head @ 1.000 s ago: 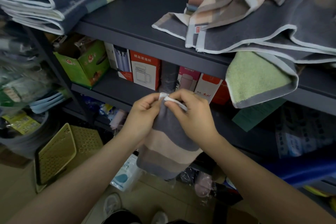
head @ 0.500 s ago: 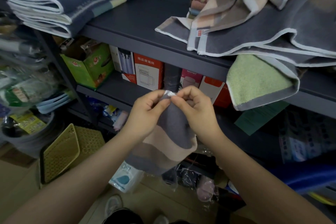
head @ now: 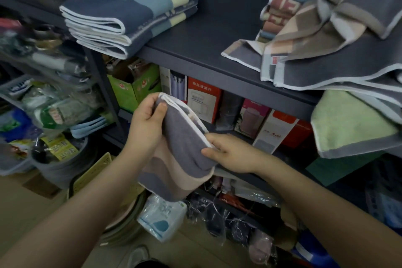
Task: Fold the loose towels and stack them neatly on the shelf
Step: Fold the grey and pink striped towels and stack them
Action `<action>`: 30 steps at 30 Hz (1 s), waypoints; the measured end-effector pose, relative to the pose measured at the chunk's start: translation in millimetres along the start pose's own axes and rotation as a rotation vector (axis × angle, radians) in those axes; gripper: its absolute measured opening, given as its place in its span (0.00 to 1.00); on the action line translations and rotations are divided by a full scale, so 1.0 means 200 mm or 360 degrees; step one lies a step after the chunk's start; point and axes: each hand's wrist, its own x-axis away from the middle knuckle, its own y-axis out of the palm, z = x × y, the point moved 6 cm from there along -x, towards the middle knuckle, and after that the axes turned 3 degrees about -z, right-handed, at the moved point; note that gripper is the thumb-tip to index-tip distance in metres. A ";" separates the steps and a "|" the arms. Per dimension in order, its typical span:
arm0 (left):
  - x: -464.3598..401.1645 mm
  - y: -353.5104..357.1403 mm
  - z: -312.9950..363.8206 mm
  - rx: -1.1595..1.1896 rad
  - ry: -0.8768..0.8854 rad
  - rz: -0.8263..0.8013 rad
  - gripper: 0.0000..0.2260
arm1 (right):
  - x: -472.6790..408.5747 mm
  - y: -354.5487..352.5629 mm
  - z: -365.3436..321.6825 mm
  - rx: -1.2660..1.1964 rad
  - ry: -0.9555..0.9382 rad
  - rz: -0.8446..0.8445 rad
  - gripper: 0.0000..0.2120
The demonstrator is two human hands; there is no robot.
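Observation:
A grey and beige striped towel (head: 180,154) with a white hem hangs folded between my hands, below the shelf's front edge. My left hand (head: 148,122) pinches its upper corner. My right hand (head: 230,152) grips the hem lower down on the right. On the dark grey shelf (head: 217,35) a neat stack of blue, teal and pale yellow folded towels (head: 130,13) lies at the left. A loose heap of grey, beige and white towels (head: 330,35) sprawls at the right, with a green towel (head: 348,124) hanging over the shelf edge.
Red and white boxes (head: 204,102) and a green carton (head: 134,85) fill the lower shelf. A yellow perforated basket (head: 93,172) stands on the floor at the left, a white packet (head: 161,217) and plastic-wrapped goods below. A small stack of patterned cloths (head: 280,13) sits at the shelf's back.
My hands have moved apart: the left rose and shifted left with the top corner, the right slid down and right along the hem. The view tilted up, showing more of the shelf top.

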 end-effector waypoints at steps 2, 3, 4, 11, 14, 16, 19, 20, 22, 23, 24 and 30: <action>-0.05 -0.08 -0.05 -0.0049 -0.0040 0.0129 0.11 | -0.03 -0.04 -0.04 0.0246 -0.0061 0.0113 0.10; -0.08 -0.12 -0.07 -0.0052 -0.0072 0.0196 0.10 | -0.04 -0.06 -0.07 0.0376 -0.0127 0.0192 0.11; -0.10 -0.15 -0.09 -0.0050 -0.0106 0.0255 0.09 | -0.05 -0.09 -0.11 0.0505 -0.0220 0.0273 0.13; -0.27 -0.27 -0.09 0.0213 -0.0256 0.0318 0.10 | -0.06 -0.27 -0.29 0.0623 -0.0511 0.0905 0.15; -0.34 -0.31 -0.01 0.0231 -0.0068 0.0178 0.11 | -0.10 -0.31 -0.24 0.0465 -0.0365 0.1043 0.10; -0.37 -0.33 0.03 0.0129 0.0104 0.0004 0.11 | -0.14 -0.30 -0.23 0.0528 -0.0305 0.1132 0.08; -0.44 -0.38 0.08 0.0014 0.0281 -0.0193 0.11 | -0.19 -0.32 -0.25 0.0714 -0.0274 0.1294 0.04; -0.47 -0.41 0.09 -0.0004 0.0307 -0.0196 0.10 | -0.22 -0.34 -0.26 0.0664 -0.0267 0.1318 0.03; -0.52 -0.48 0.09 -0.0016 0.0330 -0.0151 0.07 | -0.27 -0.35 -0.31 0.0389 -0.0301 0.1293 0.02; -0.55 -0.52 0.08 -0.0013 0.0318 -0.0130 0.06 | -0.30 -0.34 -0.33 0.0166 -0.0314 0.1252 0.01; -0.57 -0.55 0.06 -0.0013 0.0295 -0.0124 0.06 | -0.33 -0.34 -0.35 -0.0107 -0.0305 0.1186 0.04; -0.65 -0.66 -0.01 0.0207 0.0162 -0.0204 0.08 | -0.44 -0.32 -0.52 0.0030 -0.0283 0.1008 0.04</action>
